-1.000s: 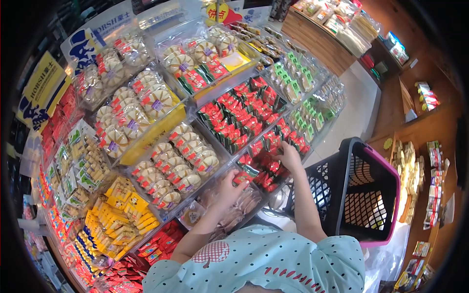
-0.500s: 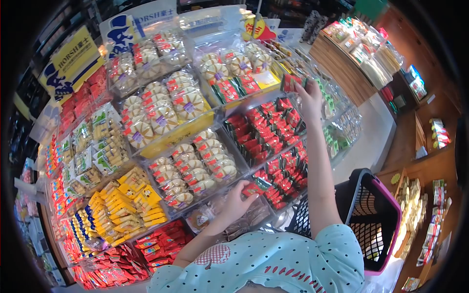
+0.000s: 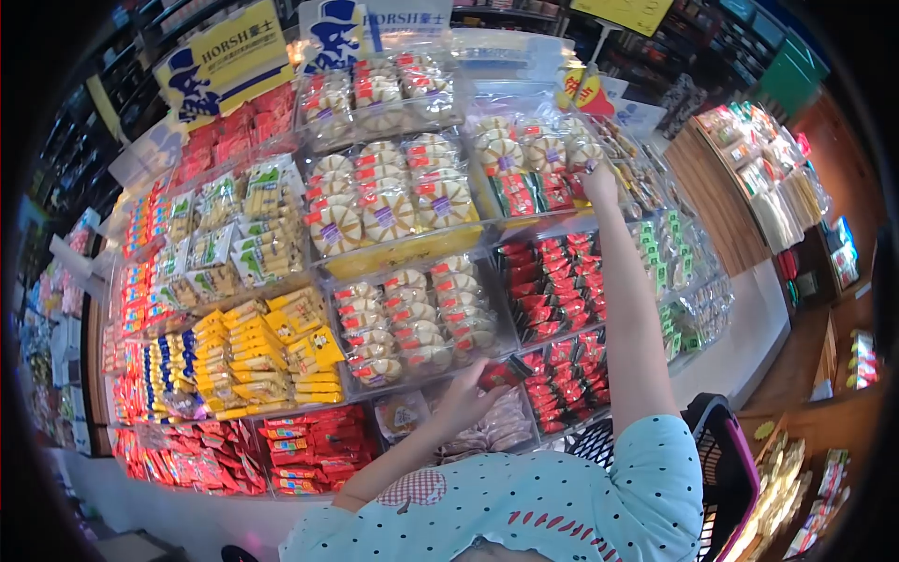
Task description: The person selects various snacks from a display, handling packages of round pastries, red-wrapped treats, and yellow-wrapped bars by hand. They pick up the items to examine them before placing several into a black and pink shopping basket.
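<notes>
My right hand [image 3: 600,184] reaches to the upper bin and is closed on a red and dark green snack packet [image 3: 579,182], partly hidden by the fingers. Beside that packet, two similar red and green packets [image 3: 534,193] lie at the front of the bin, before rows of round pastries [image 3: 546,153]. Lower down, my left hand [image 3: 468,397] pinches another red and green packet [image 3: 502,375] at the corner of the lower bin of red packets [image 3: 562,379]. Another bin of red packets [image 3: 554,281] lies between my hands.
Clear bins hold round wrapped pastries [image 3: 389,211], yellow packets [image 3: 245,361] and red packets [image 3: 318,445]. A black shopping basket with a pink rim [image 3: 744,478] is at my right side. A wooden display stand [image 3: 707,183] stands beyond the bins on the right.
The view has turned, shifting the display to the right. My right hand has brought its packet leftward over the upper bin, close to the two packets there. My left hand still holds its packet.
</notes>
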Action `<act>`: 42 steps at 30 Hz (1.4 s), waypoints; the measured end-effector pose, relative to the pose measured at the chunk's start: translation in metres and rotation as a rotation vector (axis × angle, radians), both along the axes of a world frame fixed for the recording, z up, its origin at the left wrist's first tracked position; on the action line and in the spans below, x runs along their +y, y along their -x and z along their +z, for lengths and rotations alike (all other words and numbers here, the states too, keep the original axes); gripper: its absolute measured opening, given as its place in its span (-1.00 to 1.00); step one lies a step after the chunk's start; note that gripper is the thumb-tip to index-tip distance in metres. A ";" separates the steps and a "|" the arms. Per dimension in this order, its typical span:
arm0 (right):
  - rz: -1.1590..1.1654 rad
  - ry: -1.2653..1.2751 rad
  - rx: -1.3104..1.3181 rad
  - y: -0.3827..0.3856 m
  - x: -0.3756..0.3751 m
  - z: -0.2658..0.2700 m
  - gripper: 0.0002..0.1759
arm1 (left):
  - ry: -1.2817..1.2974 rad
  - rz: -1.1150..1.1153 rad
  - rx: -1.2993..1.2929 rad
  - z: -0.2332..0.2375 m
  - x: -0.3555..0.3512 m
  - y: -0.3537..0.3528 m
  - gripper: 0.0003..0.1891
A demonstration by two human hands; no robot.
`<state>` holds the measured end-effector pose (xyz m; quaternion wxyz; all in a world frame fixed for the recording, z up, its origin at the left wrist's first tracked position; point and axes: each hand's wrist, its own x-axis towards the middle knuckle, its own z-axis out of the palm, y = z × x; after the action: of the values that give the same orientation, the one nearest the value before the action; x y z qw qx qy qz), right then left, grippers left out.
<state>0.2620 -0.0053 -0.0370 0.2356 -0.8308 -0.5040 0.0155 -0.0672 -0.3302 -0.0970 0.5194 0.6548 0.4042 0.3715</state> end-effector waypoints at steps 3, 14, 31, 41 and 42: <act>-0.057 0.138 -0.264 0.010 -0.009 0.006 -0.48 | -0.013 0.024 0.030 -0.006 0.003 -0.004 -0.59; 1.104 0.223 0.771 0.110 -0.169 0.079 -0.55 | -0.291 0.212 -0.015 0.073 0.088 -0.015 -0.60; 0.111 -0.133 0.037 -0.004 -0.059 0.038 -0.44 | -0.967 0.105 0.852 0.045 0.201 -0.063 -0.30; 0.024 0.058 -0.338 -0.010 -0.060 0.018 -0.52 | -0.944 0.094 0.824 0.045 0.200 -0.065 -0.29; 0.008 0.065 -0.328 -0.014 -0.068 0.019 -0.52 | -0.948 0.072 0.825 0.045 0.200 -0.065 -0.29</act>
<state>0.2757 -0.0734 -0.0181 0.1232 -0.8275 -0.5381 -0.1031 -0.0023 -0.1297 -0.0520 -0.0389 0.8893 0.3844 0.2445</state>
